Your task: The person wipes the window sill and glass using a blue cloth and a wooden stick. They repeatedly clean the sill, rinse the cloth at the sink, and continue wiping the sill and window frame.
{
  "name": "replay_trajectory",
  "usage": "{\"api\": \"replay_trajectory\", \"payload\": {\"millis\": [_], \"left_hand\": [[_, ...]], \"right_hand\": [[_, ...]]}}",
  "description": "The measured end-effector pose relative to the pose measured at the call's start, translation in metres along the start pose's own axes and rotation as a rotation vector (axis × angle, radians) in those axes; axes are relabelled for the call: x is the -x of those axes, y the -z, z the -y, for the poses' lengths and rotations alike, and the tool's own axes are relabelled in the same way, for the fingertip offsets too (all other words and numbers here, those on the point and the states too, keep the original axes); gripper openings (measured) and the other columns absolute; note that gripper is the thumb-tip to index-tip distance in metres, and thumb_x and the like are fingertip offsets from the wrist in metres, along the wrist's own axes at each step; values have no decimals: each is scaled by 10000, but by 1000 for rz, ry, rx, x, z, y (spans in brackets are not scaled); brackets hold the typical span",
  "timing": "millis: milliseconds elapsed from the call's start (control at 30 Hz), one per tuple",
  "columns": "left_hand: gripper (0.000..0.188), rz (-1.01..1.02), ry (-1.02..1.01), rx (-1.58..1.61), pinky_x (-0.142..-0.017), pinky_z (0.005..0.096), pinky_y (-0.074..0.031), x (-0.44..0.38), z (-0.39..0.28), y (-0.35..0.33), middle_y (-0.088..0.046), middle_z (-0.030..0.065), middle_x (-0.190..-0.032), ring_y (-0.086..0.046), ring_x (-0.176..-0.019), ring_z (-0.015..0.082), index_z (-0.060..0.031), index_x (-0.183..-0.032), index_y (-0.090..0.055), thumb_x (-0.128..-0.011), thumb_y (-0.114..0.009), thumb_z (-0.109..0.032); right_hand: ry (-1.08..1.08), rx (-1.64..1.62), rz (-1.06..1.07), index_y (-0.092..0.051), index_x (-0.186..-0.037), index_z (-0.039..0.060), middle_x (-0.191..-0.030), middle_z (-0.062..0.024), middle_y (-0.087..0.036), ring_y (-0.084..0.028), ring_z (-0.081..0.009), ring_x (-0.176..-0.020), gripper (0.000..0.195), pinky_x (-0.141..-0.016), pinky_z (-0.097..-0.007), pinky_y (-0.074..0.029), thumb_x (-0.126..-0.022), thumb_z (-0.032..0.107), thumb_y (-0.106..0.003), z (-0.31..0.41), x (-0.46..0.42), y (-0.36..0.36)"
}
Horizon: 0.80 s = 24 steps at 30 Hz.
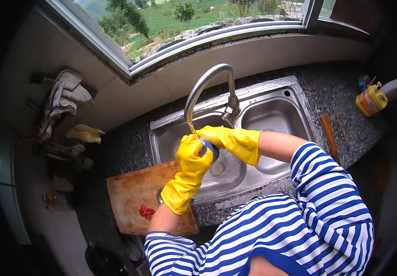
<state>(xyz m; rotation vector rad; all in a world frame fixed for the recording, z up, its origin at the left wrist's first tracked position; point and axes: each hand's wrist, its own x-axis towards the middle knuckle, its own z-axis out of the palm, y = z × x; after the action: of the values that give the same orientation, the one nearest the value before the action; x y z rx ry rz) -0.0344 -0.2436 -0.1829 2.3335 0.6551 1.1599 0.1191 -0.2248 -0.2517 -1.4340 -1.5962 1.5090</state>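
Both my hands wear yellow rubber gloves and meet over the left basin of the steel sink. My left hand grips a small dark-blue object, perhaps a cup or bowl, mostly covered by the gloves. At its upper side my right hand holds it too, with the fingertips hidden. Water runs from the curved steel faucet onto the gloves. Under my left forearm lies a wooden cutting board with chopped red peppers on it.
A yellow bottle stands on the granite counter at right, near a wooden-looking tool and a thin stick. Grey cloths hang on the left wall. The window is behind the sink. A dark pan sits low at left.
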Motion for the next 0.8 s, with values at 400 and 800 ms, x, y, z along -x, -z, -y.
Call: {"api": "replay_trajectory", "payload": {"millis": [400,800], "left_hand": [[223,-255,1130,307,-679,302,-483,112,54,-22,-636,53,-779,-582,-699,153,-21,-855,-631,-735,-729,-182],[184,-199,1028,379,-690,262,-468,109,-24,-12,-618,14,-804,-577,-728,133,-59,-883,-629,-763,-748,-132]], "right_hand": [[322,1342,-41,-635,-932,87,-957,-118,-624,-560,-278,-982,191,-843,-375,-445,-791,216,-648,-8,62,19],[-3,-67,-853,-689,-691,72,-710,-130,-654,-638,-271,-712,189,-607,-377,-458,-710,243,-610,-24,77,85]]}}
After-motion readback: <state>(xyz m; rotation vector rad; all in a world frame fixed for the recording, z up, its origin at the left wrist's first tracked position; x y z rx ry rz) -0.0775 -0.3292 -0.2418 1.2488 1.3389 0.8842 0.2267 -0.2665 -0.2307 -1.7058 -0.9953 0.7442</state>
